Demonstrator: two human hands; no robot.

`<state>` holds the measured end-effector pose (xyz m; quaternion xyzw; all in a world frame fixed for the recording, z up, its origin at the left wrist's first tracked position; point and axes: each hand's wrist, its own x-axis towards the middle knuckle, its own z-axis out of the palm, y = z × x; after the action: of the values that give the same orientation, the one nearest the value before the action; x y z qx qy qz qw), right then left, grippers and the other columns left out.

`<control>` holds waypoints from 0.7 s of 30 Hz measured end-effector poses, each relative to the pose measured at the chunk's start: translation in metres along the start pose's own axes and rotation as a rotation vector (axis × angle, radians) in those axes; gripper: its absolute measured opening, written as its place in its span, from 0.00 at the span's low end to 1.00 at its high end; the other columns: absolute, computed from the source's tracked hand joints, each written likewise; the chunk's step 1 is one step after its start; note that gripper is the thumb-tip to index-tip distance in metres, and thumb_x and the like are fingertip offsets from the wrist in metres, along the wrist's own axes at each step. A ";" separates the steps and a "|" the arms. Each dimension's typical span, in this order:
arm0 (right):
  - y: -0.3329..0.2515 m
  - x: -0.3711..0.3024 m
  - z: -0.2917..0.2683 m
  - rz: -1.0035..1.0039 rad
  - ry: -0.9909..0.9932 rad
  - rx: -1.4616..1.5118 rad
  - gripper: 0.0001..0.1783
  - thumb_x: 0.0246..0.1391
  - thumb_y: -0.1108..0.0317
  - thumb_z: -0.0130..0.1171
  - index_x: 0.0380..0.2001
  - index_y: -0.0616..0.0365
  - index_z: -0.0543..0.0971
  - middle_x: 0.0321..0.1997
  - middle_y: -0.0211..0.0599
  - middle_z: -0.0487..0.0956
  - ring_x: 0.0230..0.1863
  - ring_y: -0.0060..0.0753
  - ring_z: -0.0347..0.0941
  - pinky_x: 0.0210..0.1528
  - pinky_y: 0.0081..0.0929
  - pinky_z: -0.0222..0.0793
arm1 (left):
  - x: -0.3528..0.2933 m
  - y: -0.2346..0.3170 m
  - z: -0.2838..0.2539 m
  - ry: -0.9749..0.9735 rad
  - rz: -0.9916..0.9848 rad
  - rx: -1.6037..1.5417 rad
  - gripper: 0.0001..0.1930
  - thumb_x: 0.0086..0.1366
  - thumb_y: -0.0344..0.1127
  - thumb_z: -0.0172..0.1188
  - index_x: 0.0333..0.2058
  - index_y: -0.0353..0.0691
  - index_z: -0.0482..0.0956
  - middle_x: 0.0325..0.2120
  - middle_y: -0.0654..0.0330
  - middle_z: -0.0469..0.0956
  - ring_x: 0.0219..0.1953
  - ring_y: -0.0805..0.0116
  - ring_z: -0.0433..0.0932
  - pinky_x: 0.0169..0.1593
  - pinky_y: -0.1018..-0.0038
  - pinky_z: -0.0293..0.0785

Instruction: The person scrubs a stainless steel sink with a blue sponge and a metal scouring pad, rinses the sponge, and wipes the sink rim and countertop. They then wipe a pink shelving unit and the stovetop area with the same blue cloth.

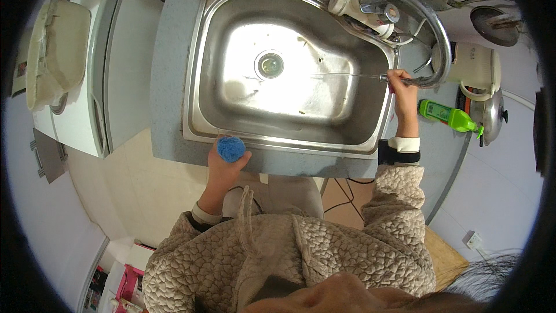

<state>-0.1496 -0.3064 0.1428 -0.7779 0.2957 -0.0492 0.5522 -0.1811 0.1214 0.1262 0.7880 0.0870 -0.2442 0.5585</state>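
Scrubber (231, 149), blue, rounded, qty. 1: grasped in L hand (219, 168), at near-L corner of sink (278, 141). Faucet spout (444, 46), metal, curved: end gripped in R hand (402, 85), over R side of sink; thin water stream (341, 74) running L twd. drain (270, 65). Sink: s/s, w/ few sm. dark bits on bottom, set in grey counter (172, 69). R of sink: grn. bottle (449, 115), nr. metal lid w/ blk. knob (492, 117). Far L: wht. appliance (130, 58), cream tub (65, 52) on top.
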 end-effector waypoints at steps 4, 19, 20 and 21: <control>0.015 -0.002 0.013 -0.134 0.094 0.061 0.05 0.45 0.75 0.58 0.27 0.62 0.73 0.26 0.27 0.73 0.28 0.17 0.66 0.31 0.15 0.62 | 0.000 0.008 -0.002 0.000 0.013 0.002 0.16 0.43 0.32 0.65 0.30 0.37 0.70 0.23 0.62 0.71 0.26 0.72 0.70 0.32 0.75 0.67; -0.019 -0.052 0.133 -0.394 0.020 -0.912 0.07 0.35 0.70 0.57 0.23 0.51 0.80 0.23 0.34 0.78 0.30 0.34 0.72 0.41 0.38 0.57 | -0.004 0.061 0.008 -0.030 0.098 0.040 0.15 0.43 0.33 0.66 0.28 0.37 0.70 0.22 0.64 0.71 0.25 0.73 0.69 0.30 0.75 0.67; -0.025 -0.052 0.148 -0.358 0.005 -0.862 0.06 0.37 0.71 0.55 0.23 0.52 0.79 0.22 0.34 0.77 0.29 0.35 0.72 0.41 0.38 0.57 | -0.004 0.064 0.010 -0.033 0.117 0.004 0.15 0.43 0.34 0.66 0.28 0.37 0.70 0.22 0.64 0.71 0.24 0.74 0.69 0.30 0.75 0.67; -0.031 -0.051 0.161 -0.441 0.084 -0.776 0.06 0.38 0.71 0.53 0.22 0.53 0.79 0.21 0.35 0.77 0.28 0.35 0.72 0.40 0.38 0.57 | -0.005 0.066 0.012 -0.013 0.128 0.007 0.15 0.43 0.33 0.66 0.28 0.37 0.69 0.22 0.64 0.70 0.24 0.74 0.69 0.30 0.75 0.67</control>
<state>-0.1135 -0.1400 0.1210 -0.9692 0.1416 -0.0828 0.1835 -0.1620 0.0868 0.1813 0.7922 0.0319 -0.2132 0.5709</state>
